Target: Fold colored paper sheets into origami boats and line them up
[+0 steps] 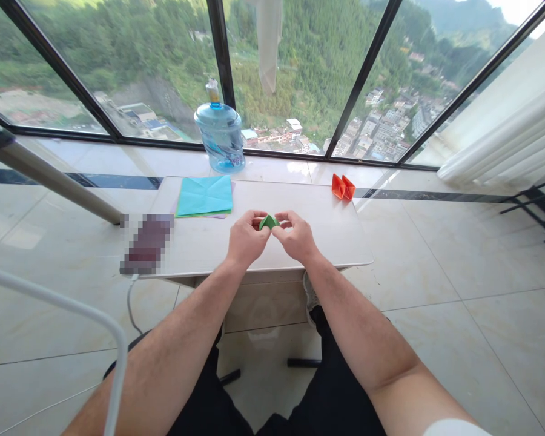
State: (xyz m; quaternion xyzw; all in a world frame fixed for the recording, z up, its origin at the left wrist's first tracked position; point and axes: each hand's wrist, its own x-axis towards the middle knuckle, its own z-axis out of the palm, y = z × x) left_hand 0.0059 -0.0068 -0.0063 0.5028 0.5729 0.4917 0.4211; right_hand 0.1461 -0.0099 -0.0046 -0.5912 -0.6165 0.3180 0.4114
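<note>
Between my two hands is a small piece of folded green paper point(269, 223), held over the front middle of the white table point(200, 248). My left hand point(246, 235) is closed on its left side, the thumb at the lower edge. From the right, my right hand point(296, 233) pinches it with thumb and fingers. Parts of the paper are hidden behind my fingers. A folded red-orange paper piece point(343, 187) with two peaks rests at the table's back right corner. At the back left lies a stack of coloured paper sheets point(205, 195), light blue on top.
A blurred-out, phone-like object point(148, 244) with a cable point(131, 303) lies at the table's left edge. Behind the table, a large blue water bottle point(220, 138) stands by the window. A white tube point(72, 303) curves through the left foreground.
</note>
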